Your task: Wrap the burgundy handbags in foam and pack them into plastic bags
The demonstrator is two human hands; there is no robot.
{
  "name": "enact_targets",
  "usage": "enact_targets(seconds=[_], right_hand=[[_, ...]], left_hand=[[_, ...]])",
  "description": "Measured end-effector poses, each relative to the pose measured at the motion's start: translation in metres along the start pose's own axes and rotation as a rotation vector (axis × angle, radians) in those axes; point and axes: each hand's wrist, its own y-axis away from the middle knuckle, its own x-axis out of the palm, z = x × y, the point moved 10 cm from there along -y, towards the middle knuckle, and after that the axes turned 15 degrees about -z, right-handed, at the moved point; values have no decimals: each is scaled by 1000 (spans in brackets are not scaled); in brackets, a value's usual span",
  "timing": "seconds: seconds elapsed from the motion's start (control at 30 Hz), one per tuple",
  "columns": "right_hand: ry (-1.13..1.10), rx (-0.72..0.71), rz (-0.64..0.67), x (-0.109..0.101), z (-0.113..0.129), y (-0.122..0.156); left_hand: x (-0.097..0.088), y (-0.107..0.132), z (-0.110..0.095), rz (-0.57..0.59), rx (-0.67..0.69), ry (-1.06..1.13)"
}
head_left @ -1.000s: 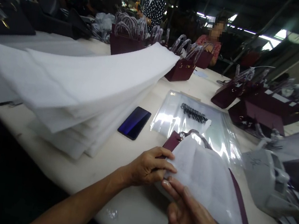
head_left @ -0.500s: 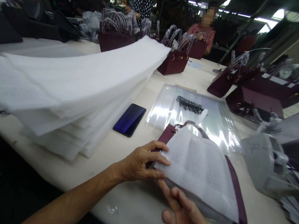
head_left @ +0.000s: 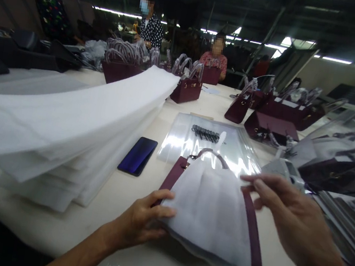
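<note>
A maroon handbag (head_left: pixel 256 254) lies tilted on the table in front of me, a white foam sheet (head_left: pixel 208 216) covering its face. My left hand (head_left: pixel 144 216) holds the bag's lower left corner, fingertips on the foam and the rest of the grip partly hidden. At the bag's upper right edge hovers my right hand (head_left: pixel 280 200), fingers stretched out and slightly parted, with nothing visible in them. The bag's handle (head_left: pixel 212 152) points away from me, towards a clear plastic sheet (head_left: pixel 178 128).
A stack of white foam sheets (head_left: pixel 77 114) spreads over the left side, a dark phone (head_left: pixel 137 155) beside it. A bundle of black coiled pieces (head_left: pixel 205 133) rests on the plastic. Maroon handbags (head_left: pixel 186 91) stand farther back, and co-workers (head_left: pixel 213 59) are across the table.
My right hand has moved from the bag's lower edge up to its right edge. The left hand stays at the lower left corner. My view has tilted upward and shifted right.
</note>
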Motion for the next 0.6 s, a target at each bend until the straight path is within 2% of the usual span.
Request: enact_targets(seconds=[0.07, 0.13, 0.23, 0.3, 0.33, 0.4, 0.47, 0.53, 0.57, 0.6], right_hand=[[199, -146, -66, -4, 6, -46], [185, -83, -10, 14, -8, -79], [-3, 111, 221, 62, -30, -92], [-86, 123, 296, 77, -22, -88], [-114, 102, 287, 74, -12, -84], [-140, -6, 221, 54, 15, -73], [-96, -240, 80, 18, 47, -52], [-57, -555, -62, -12, 73, -10], [-79, -702, -83, -18, 78, 18], [-126, -828, -25, -15, 76, 48]], left_hand=[[-2, 12, -11, -47, 98, -65], [-4, 28, -20, -104, 191, -137], [-4, 51, -30, -177, 292, -251], [-2, 62, -32, -177, 333, -295], [-1, 64, -32, -176, 343, -310], [-4, 62, -29, -177, 335, -337], [-16, 50, -19, -218, 268, -375], [-33, 35, -3, -282, 141, -403], [-43, 27, 5, -324, 65, -402], [-52, 20, 13, -373, -13, -379]])
